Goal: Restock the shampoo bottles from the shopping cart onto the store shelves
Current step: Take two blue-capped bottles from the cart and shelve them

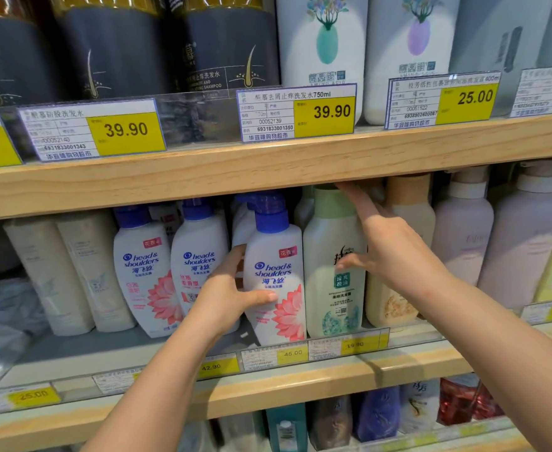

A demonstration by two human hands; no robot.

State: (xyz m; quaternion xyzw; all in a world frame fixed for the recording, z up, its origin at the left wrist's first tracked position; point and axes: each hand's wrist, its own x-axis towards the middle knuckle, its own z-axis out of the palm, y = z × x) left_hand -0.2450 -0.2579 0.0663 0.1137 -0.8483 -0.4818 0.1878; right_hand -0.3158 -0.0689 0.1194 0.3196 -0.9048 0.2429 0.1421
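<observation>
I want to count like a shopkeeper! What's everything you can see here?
Dark bottles: three, grey-black, top shelf left.
Flower bottles: two, white, top shelf right.
Price tags: many, yellow and white, on the shelf edges.
Head & Shoulders bottles: three in front, white with blue caps, middle shelf.
Green-cap bottle: one, white and green, beside them.
Cream boxes: two, middle shelf left.
Lilac bottles: two, middle shelf right.
Left hand: gripping the front Head & Shoulders bottle.
Right hand: open, on the green-cap bottle.
</observation>
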